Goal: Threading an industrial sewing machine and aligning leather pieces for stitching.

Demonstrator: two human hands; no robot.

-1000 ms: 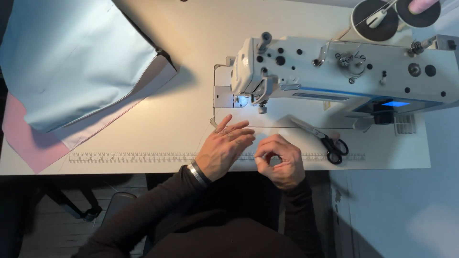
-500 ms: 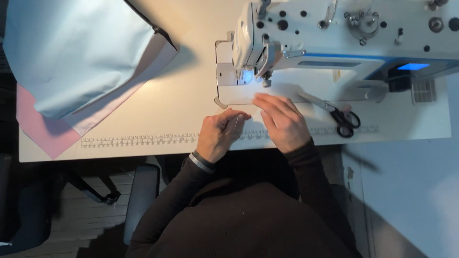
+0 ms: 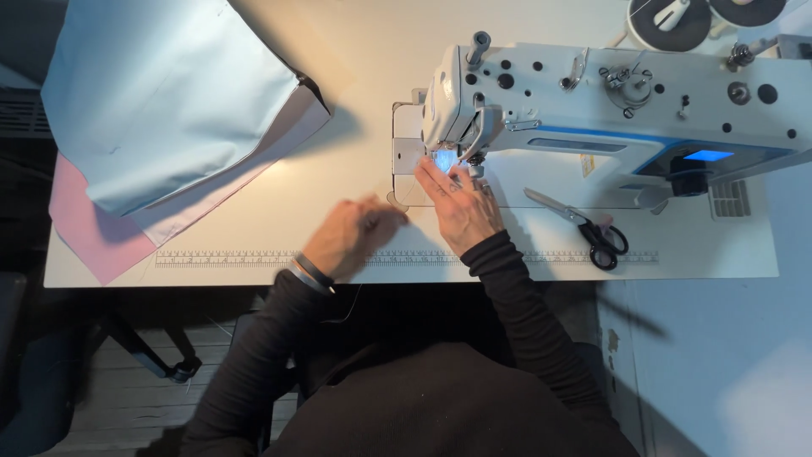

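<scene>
My right hand (image 3: 461, 210) lies flat on the table, fingers stretched up to the lit needle area (image 3: 441, 161) of the white sewing machine (image 3: 609, 101). A small pale fabric piece (image 3: 399, 200) shows just left of that hand, under the presser foot; it blends into the table top. My left hand (image 3: 348, 237) is blurred by motion. It hovers over the printed ruler strip (image 3: 220, 257) near the front edge, a bracelet on its wrist. Whether it holds anything is unclear.
Black-handled scissors (image 3: 592, 228) lie right of my right hand. A folded light blue cloth (image 3: 169, 93) rests on white and pink sheets (image 3: 85, 228) at the table's left. Thread spools (image 3: 672, 21) stand behind the machine. Chair legs show below the table (image 3: 279, 211).
My right hand has slid up to the needle. My left hand has pulled away to the left and towards me, off the fabric piece. The view has shifted slightly.
</scene>
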